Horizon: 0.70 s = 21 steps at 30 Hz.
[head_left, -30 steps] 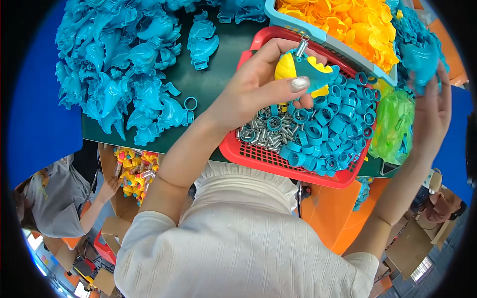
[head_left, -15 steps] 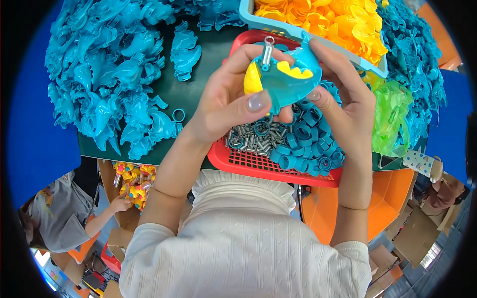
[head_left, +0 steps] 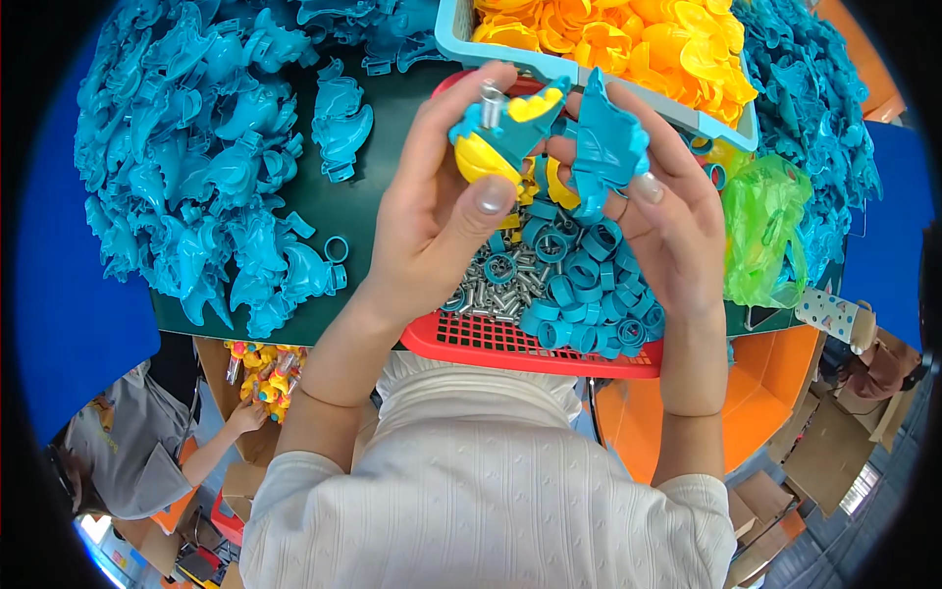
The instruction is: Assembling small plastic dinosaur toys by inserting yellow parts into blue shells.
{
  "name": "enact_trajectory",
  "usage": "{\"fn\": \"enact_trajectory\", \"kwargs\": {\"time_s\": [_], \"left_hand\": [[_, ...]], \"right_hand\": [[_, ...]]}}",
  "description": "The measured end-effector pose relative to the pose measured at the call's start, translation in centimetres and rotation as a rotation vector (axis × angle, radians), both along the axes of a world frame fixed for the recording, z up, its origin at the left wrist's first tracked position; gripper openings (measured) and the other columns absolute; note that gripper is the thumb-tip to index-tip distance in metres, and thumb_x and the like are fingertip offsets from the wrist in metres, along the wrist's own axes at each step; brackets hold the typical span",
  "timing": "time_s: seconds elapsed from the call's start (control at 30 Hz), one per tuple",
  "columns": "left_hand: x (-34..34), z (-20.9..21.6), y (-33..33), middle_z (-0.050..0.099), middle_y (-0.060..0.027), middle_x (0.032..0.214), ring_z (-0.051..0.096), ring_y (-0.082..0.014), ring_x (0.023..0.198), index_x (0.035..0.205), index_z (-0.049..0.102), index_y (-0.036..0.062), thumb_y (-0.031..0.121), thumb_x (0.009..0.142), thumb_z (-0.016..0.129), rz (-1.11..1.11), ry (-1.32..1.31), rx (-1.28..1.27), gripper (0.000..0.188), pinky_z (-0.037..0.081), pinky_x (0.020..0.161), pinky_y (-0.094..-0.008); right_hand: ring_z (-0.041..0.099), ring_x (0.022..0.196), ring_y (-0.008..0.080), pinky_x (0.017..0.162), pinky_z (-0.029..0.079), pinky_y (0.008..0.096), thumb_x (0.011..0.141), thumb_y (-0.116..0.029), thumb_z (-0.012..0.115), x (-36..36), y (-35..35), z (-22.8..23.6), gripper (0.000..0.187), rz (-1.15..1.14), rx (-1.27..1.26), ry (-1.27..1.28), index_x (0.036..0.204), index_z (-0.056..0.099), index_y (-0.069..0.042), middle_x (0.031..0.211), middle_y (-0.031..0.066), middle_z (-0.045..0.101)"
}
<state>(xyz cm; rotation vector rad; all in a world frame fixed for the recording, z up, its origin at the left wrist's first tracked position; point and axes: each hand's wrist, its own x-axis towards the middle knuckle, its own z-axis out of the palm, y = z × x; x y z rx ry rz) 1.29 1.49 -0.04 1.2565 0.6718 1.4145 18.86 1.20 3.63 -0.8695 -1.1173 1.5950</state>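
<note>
Up over the red basket (head_left: pixel 530 361), my left hand (head_left: pixel 422 211) grips a teal plastic shell half (head_left: pixel 520 137). It carries a yellow curved piece (head_left: pixel 481 162), a yellow toothed strip (head_left: pixel 536 105) and a small metal cylinder (head_left: pixel 492 103). My right hand (head_left: pixel 687 221) pinches another teal shell half (head_left: pixel 603 147) between thumb and fingers. A narrow gap separates the two halves. Below them in the basket lie teal rings (head_left: pixel 581 285) and small metal cylinders (head_left: pixel 496 294). Some yellow pieces (head_left: pixel 559 185) show partly between my hands.
Teal shell parts (head_left: pixel 196 147) are heaped at left, more (head_left: pixel 810 98) at right. A light blue basket (head_left: pixel 599 81) of yellow-orange parts stands behind. A green plastic bag (head_left: pixel 765 226) lies at right. At lower left, another person's hand (head_left: pixel 247 416) reaches to yellow toys (head_left: pixel 265 378).
My right hand has come away from the left-hand piece and now holds a separate teal shell half. The left-hand piece has tilted and moved slightly left and up.
</note>
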Motion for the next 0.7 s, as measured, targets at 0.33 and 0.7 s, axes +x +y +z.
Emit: {"fn": "enact_trajectory", "kwargs": {"time_s": [0.33, 0.7], "left_hand": [[-1.0, -0.2, 0.3, 0.044, -0.0186, 0.129, 0.045, -0.0232, 0.117, 0.128, 0.037, -0.0068, 0.014, 0.077, 0.068, -0.027, 0.243, 0.111, 0.063, 0.038, 0.097, -0.0347], [-1.1, -0.1, 0.5, 0.046, -0.0182, 0.126, 0.045, -0.0262, 0.117, 0.123, 0.045, -0.0055, 0.02, 0.073, 0.071, 0.039, 0.371, 0.305, 0.062, 0.037, 0.098, -0.0355]], "right_hand": [[0.043, 0.117, 0.0223, 0.093, 0.041, 0.0319, 0.085, 0.002, 0.053, -1.1, -1.3, -0.9, 0.056, 0.042, 0.133, -0.07, 0.135, 0.028, 0.003, 0.131, 0.0122, 0.037], [0.043, 0.118, 0.0228, 0.094, 0.039, 0.033, 0.085, -0.002, 0.056, -1.0, -1.2, -1.0, 0.058, 0.038, 0.137, -0.002, 0.135, 0.028, 0.003, 0.131, 0.012, 0.038]]}}
